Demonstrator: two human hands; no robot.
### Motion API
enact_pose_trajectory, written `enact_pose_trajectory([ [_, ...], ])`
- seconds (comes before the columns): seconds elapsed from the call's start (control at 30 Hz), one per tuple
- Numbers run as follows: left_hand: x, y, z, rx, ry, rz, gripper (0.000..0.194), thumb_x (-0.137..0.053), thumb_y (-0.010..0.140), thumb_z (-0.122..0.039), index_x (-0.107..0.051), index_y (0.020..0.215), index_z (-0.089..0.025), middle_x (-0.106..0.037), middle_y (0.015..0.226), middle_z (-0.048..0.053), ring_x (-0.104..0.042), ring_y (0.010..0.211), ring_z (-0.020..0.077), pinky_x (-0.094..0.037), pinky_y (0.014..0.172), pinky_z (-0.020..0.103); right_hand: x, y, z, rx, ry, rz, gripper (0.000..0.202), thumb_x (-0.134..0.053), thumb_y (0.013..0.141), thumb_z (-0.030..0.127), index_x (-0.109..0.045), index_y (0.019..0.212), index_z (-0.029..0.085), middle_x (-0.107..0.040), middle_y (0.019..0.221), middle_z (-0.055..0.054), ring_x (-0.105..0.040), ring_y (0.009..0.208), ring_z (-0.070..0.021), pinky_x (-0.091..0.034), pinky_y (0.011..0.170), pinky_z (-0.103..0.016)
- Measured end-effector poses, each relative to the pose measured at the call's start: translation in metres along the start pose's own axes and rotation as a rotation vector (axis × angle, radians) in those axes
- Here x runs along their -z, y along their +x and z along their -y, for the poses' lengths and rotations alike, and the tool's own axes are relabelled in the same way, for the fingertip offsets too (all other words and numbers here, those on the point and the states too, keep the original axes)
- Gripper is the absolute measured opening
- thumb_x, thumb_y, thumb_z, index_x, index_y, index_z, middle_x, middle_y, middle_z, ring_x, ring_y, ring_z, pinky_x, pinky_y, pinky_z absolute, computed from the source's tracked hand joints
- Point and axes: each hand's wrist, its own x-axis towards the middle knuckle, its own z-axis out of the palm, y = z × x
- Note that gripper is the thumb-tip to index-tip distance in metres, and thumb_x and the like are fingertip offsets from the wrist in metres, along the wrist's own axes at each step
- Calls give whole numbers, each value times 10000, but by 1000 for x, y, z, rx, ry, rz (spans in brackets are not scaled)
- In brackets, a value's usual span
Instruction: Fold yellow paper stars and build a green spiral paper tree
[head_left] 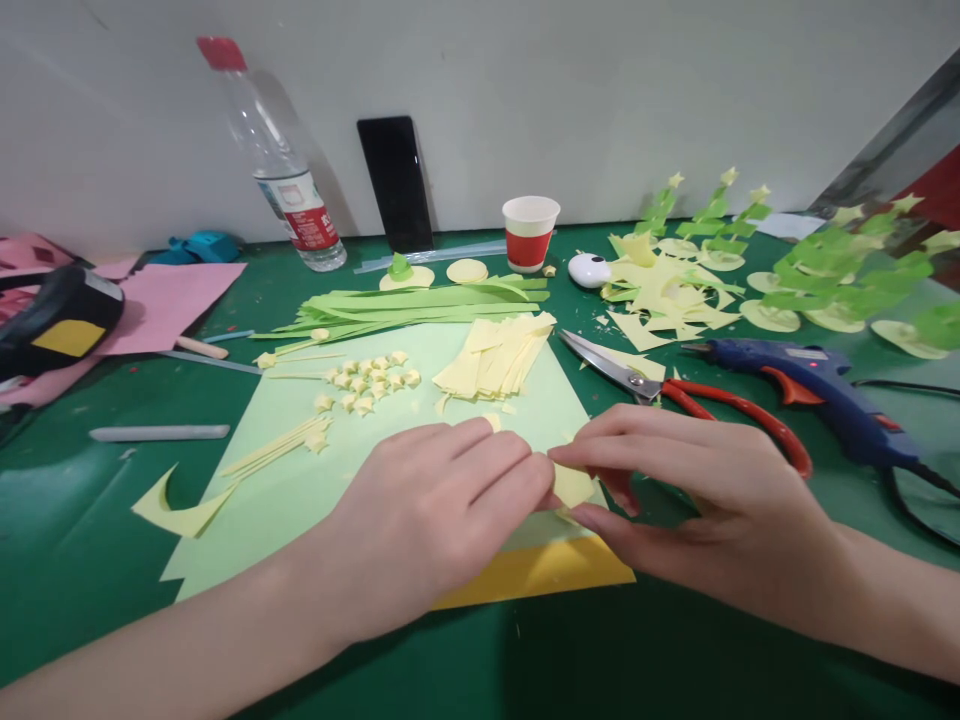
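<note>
Between my hands, above the front right of the pale green sheet (420, 460), is a small piece of pale yellow paper (574, 486). My left hand (450, 500) is closed at the paper's left edge, and its fingertips are hidden behind the knuckles. The thumb and index finger of my right hand (697, 490) pinch the paper from the right. Just beyond lies a stack of pale yellow paper strips (495, 355). Small folded paper stars (367, 382) sit in a cluster to its left, with several thin star-tipped stems (277, 447) nearby.
Scissors (637, 382) and a blue glue gun (810, 375) lie right, before paper scraps (675, 290) and standing green paper plants (847, 270). Behind are green strips (405, 305), a paper cup (529, 240), a phone (396, 185) and a bottle (289, 190). A glue stick (160, 433) lies left.
</note>
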Motion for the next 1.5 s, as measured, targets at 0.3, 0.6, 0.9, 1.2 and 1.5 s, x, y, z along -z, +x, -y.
enact_pose_trajectory([
  [0.3, 6, 1, -5, 26, -40, 9, 249, -346, 930, -185, -540, 785, -124, -602, 667, 23, -502, 567, 135, -376, 486, 249, 4, 2, 7, -9, 77, -6, 148, -548, 788, 95, -566, 916, 167, -582, 722, -6, -510, 536, -68, -452, 493, -154],
  [0.6, 9, 4, -7, 44, -82, 25, 302, -339, 928, -167, -561, 729, -116, -571, 620, 16, -459, 537, 128, -337, 465, 249, 3, 2, 9, -5, 113, 8, 151, -535, 792, 93, -575, 913, 174, -604, 748, -18, -525, 540, -71, -455, 481, -159],
  [0.9, 8, 3, -6, 40, -113, 78, 377, -260, 930, -119, -542, 680, -122, -528, 582, 6, -411, 502, 117, -295, 442, 238, 3, 1, 8, -8, 146, 3, 144, -525, 781, 66, -586, 881, 150, -594, 746, -8, -540, 602, -62, -454, 520, -125],
  [1.2, 9, 6, -6, 33, -170, 98, 459, -169, 958, -156, -476, 617, -151, -489, 536, -17, -422, 484, 102, -303, 471, 224, 2, 1, 10, -12, 161, 47, 144, -499, 795, 67, -602, 847, 153, -614, 760, -17, -566, 607, -62, -467, 540, -111],
  [1.5, 6, 2, -4, -3, -157, 1, 206, -366, 921, -147, -512, 776, -132, -547, 630, 1, -427, 558, 115, -341, 506, 225, 7, 0, 9, -4, 189, 7, 133, -530, 820, 120, -595, 933, 146, -641, 791, -32, -595, 632, -82, -501, 534, -147],
])
